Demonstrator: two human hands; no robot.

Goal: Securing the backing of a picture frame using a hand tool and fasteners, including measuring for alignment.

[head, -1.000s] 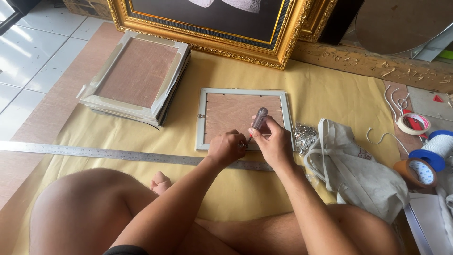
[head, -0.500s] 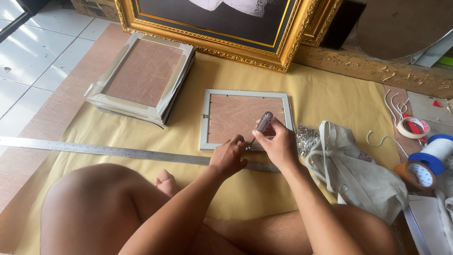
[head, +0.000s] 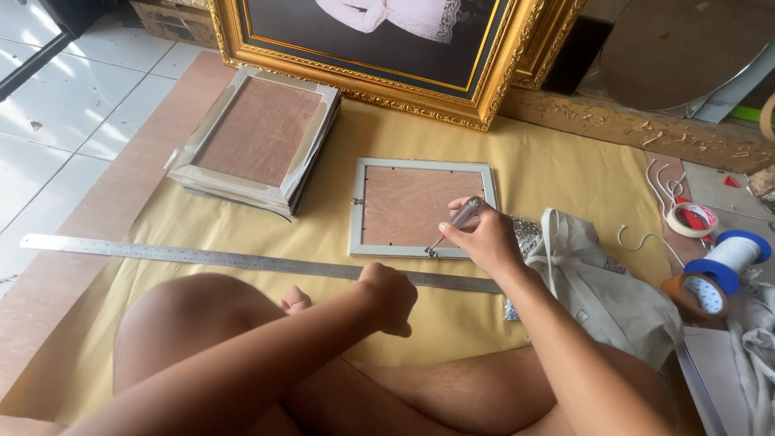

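Right hand (head: 484,238) grips a screwdriver (head: 454,224), tip on the face-down silver frame (head: 422,207) with brown backing; left hand (head: 391,295) clenched, empty.

- White floor tiles (head: 56,105) at left, sunlit.
- Yellow sheet (head: 565,186) spread over brown board (head: 48,282).
- Big gilt frame (head: 484,97) leaning at the back.
- Rough wooden plank (head: 646,129) beside it.
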